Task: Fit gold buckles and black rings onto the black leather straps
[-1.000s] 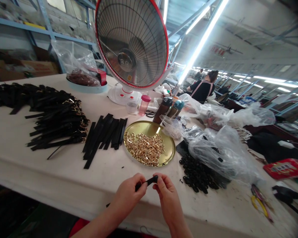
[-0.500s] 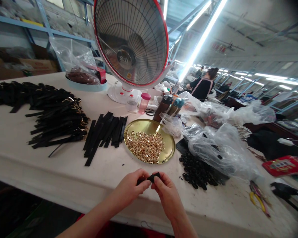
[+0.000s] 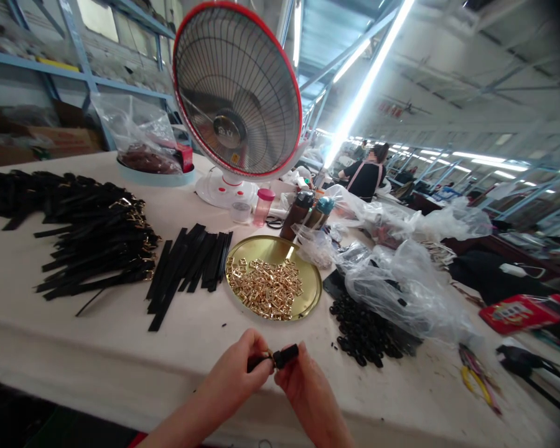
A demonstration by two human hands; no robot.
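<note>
Fingers (image 3: 257, 341) of my left hand (image 3: 237, 368) and right hand (image 3: 307, 381) pinched a black strap (image 3: 287, 355) — over the table (image 3: 168, 358), nearer me than the tray (image 3: 312, 287) of gold buckles (image 3: 270, 291) — with black loops (image 3: 361, 333) off right.

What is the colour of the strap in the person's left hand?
The strap is black, seen best in the head view.

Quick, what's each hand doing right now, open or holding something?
Left hand: closed, holding a black strap.
Right hand: fingers curled against the strap's protruding part; whether they grip it cannot be told.
</note>
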